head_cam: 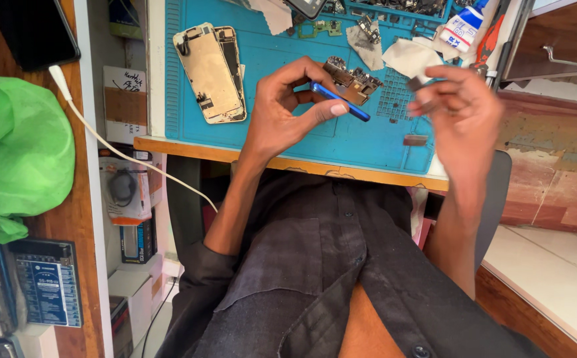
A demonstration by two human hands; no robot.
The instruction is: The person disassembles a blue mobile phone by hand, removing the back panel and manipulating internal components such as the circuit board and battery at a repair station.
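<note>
The blue silicone work mat (288, 132) covers most of the wooden-edged tabletop (189, 147), and the work in hand looks like the stripping of a small phone assembly held above its near half. On the far left of the mat lies an opened gold phone back housing (210, 71), its inner face up, well apart from the hands. The left hand (282, 106) hovers over the middle of the mat, its fingers (333, 110) closed in a pinch on a slim blue flat pry tool (340, 101) that points right and slightly near. Just beyond the tool's far end is a small metal circuit-board piece with shields (353, 79); whether it rests on the mat or is propped by the hand cannot be told. The right hand (464, 109) is blurred, its fingers curled together around a small dark part (416, 83), and how firm that hold is cannot be told. As a judgement, this is a separating or prying step, and the next move calls for a steady tool tip and a light touch. Things crowd round: crumpled white wipes (404, 56) and a white glue bottle (462, 28) to the far right, a small dark chip (415, 140) on the mat near the right hand, and a white cable (116, 152) hanging off to the left.
</note>
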